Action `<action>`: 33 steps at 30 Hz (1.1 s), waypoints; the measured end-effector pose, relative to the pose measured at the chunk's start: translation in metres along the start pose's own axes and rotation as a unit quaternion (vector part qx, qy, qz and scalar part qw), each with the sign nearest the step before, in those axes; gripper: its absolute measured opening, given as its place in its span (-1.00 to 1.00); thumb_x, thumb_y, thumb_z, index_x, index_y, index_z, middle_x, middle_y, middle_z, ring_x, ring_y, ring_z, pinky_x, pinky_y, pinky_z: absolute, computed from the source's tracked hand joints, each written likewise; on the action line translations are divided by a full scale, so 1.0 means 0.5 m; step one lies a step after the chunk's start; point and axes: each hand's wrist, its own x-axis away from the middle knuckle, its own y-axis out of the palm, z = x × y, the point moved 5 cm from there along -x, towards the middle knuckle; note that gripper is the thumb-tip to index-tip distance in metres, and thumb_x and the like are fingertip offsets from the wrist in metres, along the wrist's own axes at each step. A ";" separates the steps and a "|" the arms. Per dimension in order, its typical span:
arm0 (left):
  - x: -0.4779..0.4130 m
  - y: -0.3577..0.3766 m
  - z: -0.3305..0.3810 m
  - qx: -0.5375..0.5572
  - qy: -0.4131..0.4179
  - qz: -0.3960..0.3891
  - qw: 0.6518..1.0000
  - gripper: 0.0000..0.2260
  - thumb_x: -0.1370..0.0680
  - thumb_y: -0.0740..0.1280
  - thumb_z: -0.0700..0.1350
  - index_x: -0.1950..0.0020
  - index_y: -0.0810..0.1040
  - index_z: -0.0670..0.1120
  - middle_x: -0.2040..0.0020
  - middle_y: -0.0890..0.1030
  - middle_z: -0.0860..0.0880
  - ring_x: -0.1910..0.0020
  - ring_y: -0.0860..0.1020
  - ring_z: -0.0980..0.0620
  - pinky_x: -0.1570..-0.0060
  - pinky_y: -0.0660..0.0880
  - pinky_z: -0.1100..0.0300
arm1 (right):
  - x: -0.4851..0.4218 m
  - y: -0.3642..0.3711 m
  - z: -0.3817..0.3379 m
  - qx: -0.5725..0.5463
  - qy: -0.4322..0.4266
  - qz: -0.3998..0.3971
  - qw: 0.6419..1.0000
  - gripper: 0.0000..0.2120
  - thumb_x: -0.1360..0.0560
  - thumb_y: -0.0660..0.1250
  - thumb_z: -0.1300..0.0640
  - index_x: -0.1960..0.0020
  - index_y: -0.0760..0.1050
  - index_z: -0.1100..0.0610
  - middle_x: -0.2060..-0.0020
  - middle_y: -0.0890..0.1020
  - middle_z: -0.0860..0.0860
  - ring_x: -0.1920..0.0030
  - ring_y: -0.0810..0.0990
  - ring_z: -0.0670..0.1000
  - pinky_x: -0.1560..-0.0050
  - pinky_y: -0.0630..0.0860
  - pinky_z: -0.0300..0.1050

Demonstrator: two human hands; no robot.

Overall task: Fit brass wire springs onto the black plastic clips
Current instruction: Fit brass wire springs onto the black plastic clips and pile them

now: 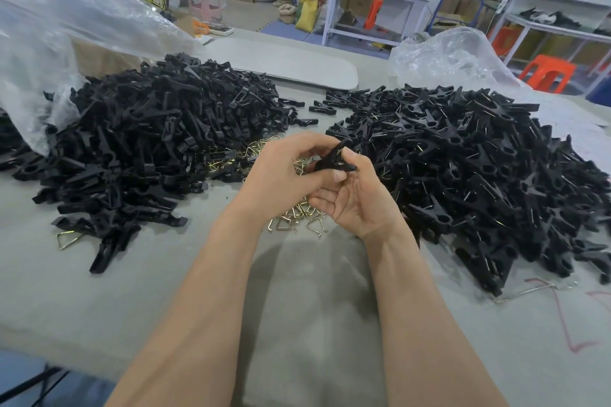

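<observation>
Clip (332, 160) pinched between left hand (281, 175) and right hand (358, 205), fingers curled round it; its spring not discernible. Springs (297, 220) heaped just below grip. Unsprung pile (148, 142) left of grip, sprung pile (469, 168) right: roughly half judged done.

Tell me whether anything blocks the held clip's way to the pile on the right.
Nothing visible does. The left hand and right hand hold the clip just beside the right pile; only air lies between.

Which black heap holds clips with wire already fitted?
The right heap: its pieces are crossed pairs with thin wire glinting in them. The left heap shows only single halves.
</observation>
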 end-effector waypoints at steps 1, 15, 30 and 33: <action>0.001 0.000 -0.001 0.005 -0.001 0.000 1.000 -0.64 -0.38 0.51 -0.21 -0.02 0.56 0.19 0.04 0.64 0.15 -0.02 0.58 0.20 -0.19 0.47 0.21 | 0.000 0.001 0.001 -0.002 0.000 0.000 1.000 -0.59 -0.33 0.24 -0.13 0.28 0.69 0.16 0.35 0.69 0.05 0.37 0.67 -0.06 0.35 0.60 -0.23; 0.000 -0.001 -0.039 -0.027 -0.056 -0.038 0.997 -0.84 -0.45 0.47 -0.15 0.00 0.60 -0.04 0.08 0.62 0.03 0.01 0.57 0.05 -0.15 0.49 0.06 | -0.006 -0.001 0.010 0.009 0.000 0.040 0.999 -0.61 -0.41 0.29 -0.10 0.07 0.54 0.25 0.38 0.67 0.07 0.36 0.68 -0.01 0.36 0.60 -0.20; -0.004 -0.004 -0.063 -0.135 -0.046 -0.026 0.989 -0.83 -0.44 0.47 -0.10 0.00 0.62 0.03 0.12 0.63 0.11 0.08 0.57 0.12 -0.06 0.50 0.12 | 0.004 -0.033 -0.013 0.143 0.069 0.103 0.982 -0.69 -0.49 0.34 -0.04 -0.02 0.53 0.22 0.23 0.70 0.16 0.20 0.69 0.08 0.26 0.62 -0.14; -0.003 0.001 -0.076 -0.188 -0.076 -0.061 0.977 -0.85 -0.45 0.46 -0.04 0.01 0.59 0.07 0.12 0.59 0.14 0.08 0.53 0.13 0.03 0.47 0.14 | 0.004 -0.045 -0.038 0.244 -0.005 0.157 0.957 -0.86 -0.52 0.35 0.14 0.16 0.57 0.18 0.27 0.65 0.10 0.26 0.62 -0.01 0.24 0.61 -0.22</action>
